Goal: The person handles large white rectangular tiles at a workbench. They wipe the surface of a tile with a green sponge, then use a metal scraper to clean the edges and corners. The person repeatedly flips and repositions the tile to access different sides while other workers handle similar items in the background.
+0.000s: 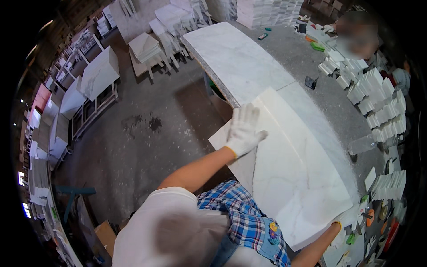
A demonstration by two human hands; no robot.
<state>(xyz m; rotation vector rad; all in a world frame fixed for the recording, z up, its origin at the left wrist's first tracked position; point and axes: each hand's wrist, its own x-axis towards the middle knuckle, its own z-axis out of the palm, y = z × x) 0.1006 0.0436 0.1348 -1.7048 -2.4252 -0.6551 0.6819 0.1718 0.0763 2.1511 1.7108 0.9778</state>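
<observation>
We see our left hand, in a white work glove with a yellow cuff, lying flat with its fingers spread on the upper left edge of a large white rectangular marble slab with faint grey veins; the hand presses on the slab rather than closing around it. Our right hand, gloved the same way, is at the slab's lower right corner, touching its edge, but we cannot tell whether it grips the edge or only rests against it. The slab lies tilted across a long grey speckled stone workbench, its left part hanging over the bench's front edge above the dark concrete floor. Beyond it on the bench lies a longer pale grey-veined marble slab. Rows of small white tiles stacked on edge line the bench's right side, near a clear plastic bottle lying on its side. Another person is at the far end of the bench.
</observation>
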